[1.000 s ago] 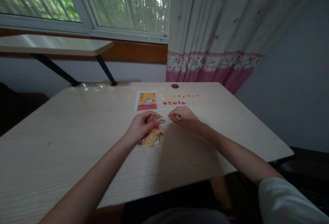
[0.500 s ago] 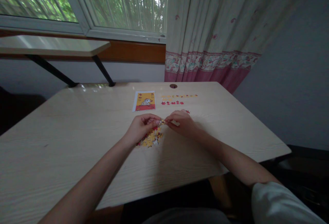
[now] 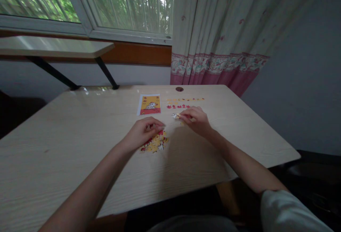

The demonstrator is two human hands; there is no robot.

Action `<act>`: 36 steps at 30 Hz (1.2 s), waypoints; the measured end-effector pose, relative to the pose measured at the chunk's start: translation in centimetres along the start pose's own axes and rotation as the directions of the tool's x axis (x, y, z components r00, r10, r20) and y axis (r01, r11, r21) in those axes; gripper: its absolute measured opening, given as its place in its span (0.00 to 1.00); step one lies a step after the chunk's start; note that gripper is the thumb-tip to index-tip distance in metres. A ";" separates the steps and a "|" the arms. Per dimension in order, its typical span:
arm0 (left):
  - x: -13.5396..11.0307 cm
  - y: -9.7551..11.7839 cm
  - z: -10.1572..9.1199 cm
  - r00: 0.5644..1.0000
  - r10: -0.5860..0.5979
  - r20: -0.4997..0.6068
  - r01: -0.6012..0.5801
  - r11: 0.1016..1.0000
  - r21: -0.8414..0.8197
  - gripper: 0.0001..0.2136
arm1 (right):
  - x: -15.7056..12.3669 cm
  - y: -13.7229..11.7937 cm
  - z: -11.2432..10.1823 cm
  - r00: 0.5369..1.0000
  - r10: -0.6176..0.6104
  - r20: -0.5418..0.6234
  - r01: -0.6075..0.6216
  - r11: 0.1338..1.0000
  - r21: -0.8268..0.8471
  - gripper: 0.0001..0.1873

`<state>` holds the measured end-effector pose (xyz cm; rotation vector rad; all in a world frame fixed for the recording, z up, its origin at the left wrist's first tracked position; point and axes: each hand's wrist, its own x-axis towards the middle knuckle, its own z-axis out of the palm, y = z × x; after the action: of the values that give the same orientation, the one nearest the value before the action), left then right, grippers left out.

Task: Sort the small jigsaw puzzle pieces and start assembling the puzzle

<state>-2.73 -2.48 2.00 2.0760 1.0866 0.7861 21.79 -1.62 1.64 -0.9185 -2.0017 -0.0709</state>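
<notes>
My left hand (image 3: 142,131) rests curled on the wooden table (image 3: 80,147), its fingers lying over the upper edge of a partly built yellow and red jigsaw (image 3: 156,144). Whether those fingers hold a piece is hidden. My right hand (image 3: 194,119) sits further back and to the right, fingers pinched on a small pale puzzle piece (image 3: 176,115). Just beyond it lie two rows of loose pieces, red ones (image 3: 178,106) and yellow ones (image 3: 185,99). A reference picture card (image 3: 149,104) with a white animal on yellow lies left of those rows.
A round cable hole (image 3: 179,89) is in the table near its far edge. Behind stand a folding shelf (image 3: 53,47) under the window and a pink-hemmed curtain (image 3: 218,65). The table's right edge drops off to a dark floor.
The hands were together above the jigsaw, pinching a piece between them. Now my right hand has drawn back toward the loose rows with a piece, and my left hand has lowered onto the jigsaw.
</notes>
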 end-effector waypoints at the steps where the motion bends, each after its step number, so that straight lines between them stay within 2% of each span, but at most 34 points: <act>1: -0.1 0.1 -0.5 0.996 0.058 0.072 -0.063 0.996 0.063 0.10 | 0.1 0.5 -0.4 0.998 0.034 -0.044 -0.034 0.999 0.008 0.07; 2: -0.1 0.2 -1.0 0.983 0.110 0.149 -0.127 0.986 0.108 0.09 | 0.3 0.9 -0.7 0.994 0.069 -0.079 -0.067 0.998 0.021 0.07; 4: -0.2 0.3 -1.8 0.963 0.140 0.231 -0.184 0.966 0.182 0.08 | 0.5 1.7 -1.5 0.985 0.123 -0.122 -0.117 0.992 0.055 0.07; 10: -0.4 -0.3 -2.0 0.924 0.069 0.375 -0.201 0.924 0.325 0.08 | 0.9 2.8 -2.7 0.975 0.146 -0.170 -0.129 0.986 0.105 0.05; 20: -0.3 -0.6 -1.5 0.917 0.051 0.396 -0.186 0.933 0.310 0.07 | 0.9 2.9 -3.4 0.973 0.217 -0.085 -0.209 0.973 0.096 0.07; 28: -0.2 -0.1 -1.4 0.913 0.074 0.402 -0.198 0.941 0.275 0.06 | 1.0 3.9 -4.5 0.970 0.231 0.069 -0.240 0.958 0.160 0.10; 30: -0.2 0.0 -1.4 0.911 0.097 0.401 -0.202 0.952 0.228 0.06 | 0.9 4.5 -5.0 0.951 0.264 0.163 -0.289 0.944 0.157 0.10; 32: -0.3 0.1 -1.3 0.910 0.115 0.399 -0.198 0.965 0.173 0.06 | 0.7 5.3 -5.6 0.909 0.309 0.281 -0.356 0.925 0.135 0.11; 36: -0.3 0.5 -1.4 0.904 0.118 0.411 -0.182 0.976 0.119 0.07 | -0.1 7.2 -6.8 0.760 0.393 0.518 -0.516 0.849 0.113 0.12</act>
<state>-3.67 -2.57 3.11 2.3406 0.7844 0.3217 31.16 0.88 3.47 -1.3287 -2.0892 0.7440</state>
